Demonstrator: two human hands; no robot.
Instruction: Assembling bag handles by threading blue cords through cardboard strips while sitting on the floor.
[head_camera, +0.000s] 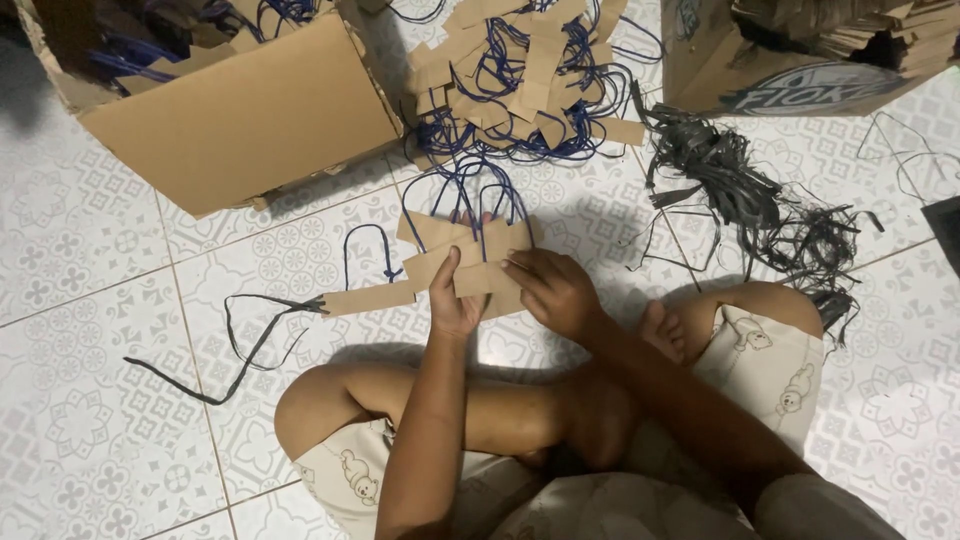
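Observation:
I sit cross-legged on a patterned tile floor. My left hand (452, 300) and my right hand (552, 290) both grip a small stack of brown paper strips with blue cord handles (470, 245), held just above the floor in front of my knees. The blue loops of the stack point away from me. A single brown strip (368, 298) with a blue loop lies on the tiles just left of my left hand, and a black strap (250, 340) trails from its left end.
A big pile of the same brown strips with blue cords (520, 85) lies farther ahead. An open cardboard box (240, 120) stands at the far left, another box (800, 60) at the far right. A tangle of black straps (750, 200) lies to the right.

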